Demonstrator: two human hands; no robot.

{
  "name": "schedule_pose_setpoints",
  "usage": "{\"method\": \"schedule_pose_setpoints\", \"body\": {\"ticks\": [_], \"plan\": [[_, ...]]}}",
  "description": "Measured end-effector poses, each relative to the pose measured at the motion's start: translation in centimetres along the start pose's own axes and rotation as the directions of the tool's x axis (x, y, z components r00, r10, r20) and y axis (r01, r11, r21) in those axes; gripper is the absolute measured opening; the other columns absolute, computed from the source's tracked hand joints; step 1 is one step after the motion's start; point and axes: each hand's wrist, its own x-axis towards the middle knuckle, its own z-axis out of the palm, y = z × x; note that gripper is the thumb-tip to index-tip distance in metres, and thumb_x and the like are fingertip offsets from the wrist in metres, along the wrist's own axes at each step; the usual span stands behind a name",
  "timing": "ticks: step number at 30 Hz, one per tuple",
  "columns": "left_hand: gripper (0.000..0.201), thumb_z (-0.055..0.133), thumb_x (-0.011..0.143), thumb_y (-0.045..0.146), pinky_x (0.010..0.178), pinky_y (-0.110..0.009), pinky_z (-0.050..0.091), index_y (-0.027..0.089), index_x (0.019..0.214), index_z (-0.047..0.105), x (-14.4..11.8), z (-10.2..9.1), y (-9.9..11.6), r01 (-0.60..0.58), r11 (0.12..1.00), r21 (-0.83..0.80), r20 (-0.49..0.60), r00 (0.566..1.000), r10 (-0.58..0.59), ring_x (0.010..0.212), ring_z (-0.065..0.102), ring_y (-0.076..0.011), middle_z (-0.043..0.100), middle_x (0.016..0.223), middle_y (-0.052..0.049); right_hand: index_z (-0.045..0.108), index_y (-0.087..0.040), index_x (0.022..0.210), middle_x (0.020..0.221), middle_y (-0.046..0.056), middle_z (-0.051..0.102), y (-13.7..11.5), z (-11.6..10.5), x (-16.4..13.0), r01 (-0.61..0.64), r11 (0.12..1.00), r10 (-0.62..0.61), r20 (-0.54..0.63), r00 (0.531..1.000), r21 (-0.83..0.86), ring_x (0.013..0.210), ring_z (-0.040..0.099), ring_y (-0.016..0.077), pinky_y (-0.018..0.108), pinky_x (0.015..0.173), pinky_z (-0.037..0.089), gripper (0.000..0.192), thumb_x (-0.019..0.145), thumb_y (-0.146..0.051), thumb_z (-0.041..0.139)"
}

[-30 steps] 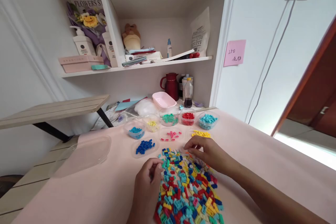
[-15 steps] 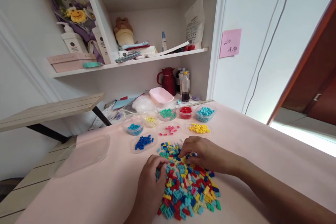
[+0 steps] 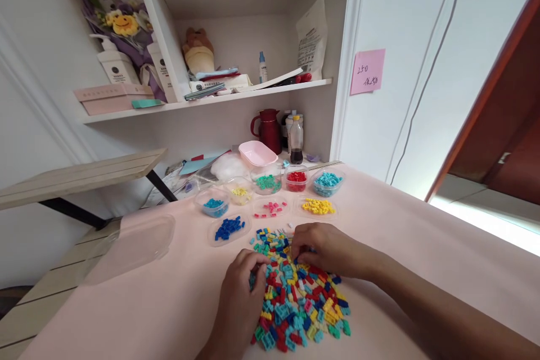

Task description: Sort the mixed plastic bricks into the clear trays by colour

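A pile of mixed-colour toy building bricks [image 3: 295, 298] lies spread on the pink table cover. My left hand [image 3: 244, 284] rests curled at the pile's left edge. Teal bits show between its thumb and fingers, but what lies in the palm is hidden. My right hand [image 3: 318, 244] reaches into the upper right of the pile, fingertips pinched down among the bricks. Whatever those fingers grip is too hidden to name. Just beyond the pile sit a lid with dark blue bricks [image 3: 229, 228], pink bricks [image 3: 272, 209] and yellow bricks [image 3: 318, 206].
Behind are clear tubs of blue [image 3: 214, 205], pale yellow [image 3: 240, 193], green [image 3: 268, 182], red [image 3: 296, 180] and light blue bricks [image 3: 328, 181]. A clear lid [image 3: 139, 247] lies at left. Farther back stand a pink basin [image 3: 257, 153], a red jug [image 3: 270, 130] and a bottle [image 3: 296, 140].
My right hand has drawn its fingers closer together over the pile, shifting slightly. My left hand stays nearly where it was. The view has moved a little.
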Motion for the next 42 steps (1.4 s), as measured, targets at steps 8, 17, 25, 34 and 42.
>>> {"method": "schedule_pose_setpoints", "body": {"ticks": [8, 17, 25, 34, 42], "plan": [[0.032, 0.059, 0.084, 0.022, 0.084, -0.036, 0.054, 0.026, 0.116, 0.058, -0.9, 0.3, 0.4, -0.263, 0.957, 0.122, -0.119, 0.953, 0.277, 0.095, 0.064, -0.0213, 0.065, 0.106, -0.007, 0.071, -0.018, 0.084, 0.079, 0.003, 0.067, -1.9, 0.5, 0.5, -0.092, 0.848, 0.146, -0.062, 0.987, 0.522, 0.07, 0.058, 0.0145, 0.024, 0.062, 0.046, 0.013, 0.077, -0.028, 0.065], [0.011, 0.057, 0.086, 0.019, 0.072, -0.028, 0.054, 0.023, 0.093, 0.063, -1.1, -0.1, 1.1, -0.352, 0.924, 0.147, -0.134, 0.919, 0.371, 0.08, 0.064, -0.0175, 0.067, 0.088, -0.005, 0.069, -0.015, 0.076, 0.061, -0.003, 0.056, -2.9, 2.5, 0.7, -0.13, 0.728, 0.158, 0.019, 0.987, 0.673, 0.055, 0.044, 0.0089, 0.019, 0.05, 0.035, 0.011, 0.073, -0.026, 0.069], [0.018, 0.057, 0.087, 0.02, 0.077, -0.028, 0.055, 0.025, 0.102, 0.064, -1.2, -0.2, 0.9, -0.302, 0.95, 0.077, -0.13, 0.942, 0.31, 0.087, 0.065, -0.0175, 0.066, 0.095, -0.006, 0.07, -0.015, 0.08, 0.066, -0.001, 0.061, -2.6, 3.2, 1.0, -0.171, 0.473, 0.184, 0.093, 0.978, 0.864, 0.058, 0.048, 0.0095, 0.021, 0.054, 0.036, 0.025, 0.07, -0.037, 0.074], [0.017, 0.055, 0.087, 0.019, 0.077, -0.028, 0.054, 0.026, 0.1, 0.065, -1.1, 0.0, 0.7, -0.278, 0.96, 0.044, -0.137, 0.95, 0.281, 0.088, 0.064, -0.0175, 0.065, 0.093, -0.005, 0.071, -0.015, 0.077, 0.063, -0.002, 0.06, -2.6, 3.3, 1.0, -0.147, 0.438, 0.179, 0.074, 0.981, 0.887, 0.057, 0.048, 0.0085, 0.021, 0.055, 0.038, 0.026, 0.068, -0.039, 0.075], [0.007, 0.058, 0.085, 0.021, 0.079, -0.028, 0.05, 0.023, 0.088, 0.064, -0.2, -1.1, -0.2, -0.205, 0.974, 0.095, -0.326, 0.918, 0.225, 0.085, 0.063, -0.0167, 0.064, 0.086, -0.003, 0.069, -0.016, 0.088, 0.075, 0.002, 0.062, -2.6, 2.6, 0.9, -0.109, 0.544, 0.201, -0.004, 0.98, 0.832, 0.065, 0.054, 0.0121, 0.024, 0.063, 0.043, 0.033, 0.079, -0.048, 0.065]]}}
